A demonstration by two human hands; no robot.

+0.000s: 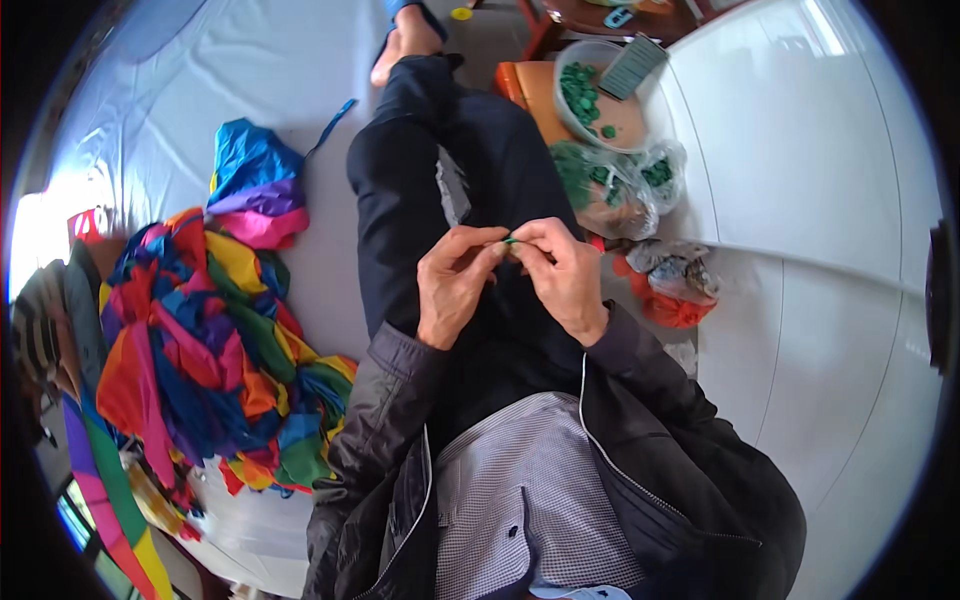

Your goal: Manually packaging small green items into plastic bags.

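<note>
Above my lap, my left hand (455,285) and my right hand (562,280) meet with fingertips almost touching. Between them is a small green piece (510,240), pinched by thumb and forefinger on both sides. It is mostly covered by the fingers, so its exact kind is unclear. Similar-looking green pieces (578,95) lie in a round, whitish basin (629,130) beyond my right knee. A flat grey-green rectangular block (633,67) leans on the basin's rim.
Clear plastic bags (625,205) with green bits lie below the basin, near a red bag (675,305). To my left, multicoloured fabric (215,350) is heaped, with a blue, purple and pink bundle (258,185) beyond it. White panelling (800,150) stands at right.
</note>
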